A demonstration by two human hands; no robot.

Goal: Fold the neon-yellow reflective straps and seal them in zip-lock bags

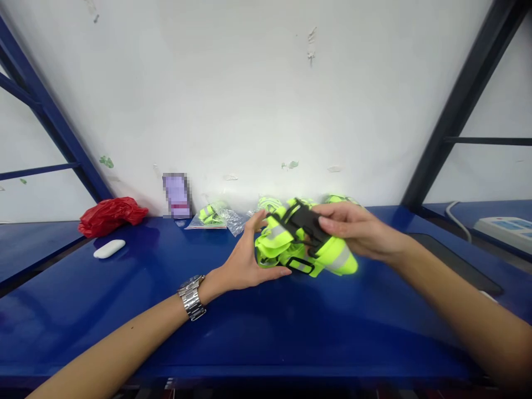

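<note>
A bundled neon-yellow reflective strap vest [276, 252] with grey bands and black plastic buckles is held just above the blue table [233, 343]. My left hand [243, 257], with a metal watch [192, 297] on its wrist, cups the bundle's left side, thumb along the bottom. From the right, my right hand [353, 227] pinches a black panel [310, 224] on the bundle between thumb and fingers. A black rectangular buckle [301, 265] shows at the bundle's front. The right hand's lower fingers are partly hidden.
Along the wall lie more yellow reflective bundles [211, 213], some in clear plastic [233, 220]. A pixelated phone [178, 195] leans there. A red plastic bag [112, 215] and white oval case [109, 249] are at left. A dark flat tablet-like object [453, 260] lies at right, near a white device [505, 228].
</note>
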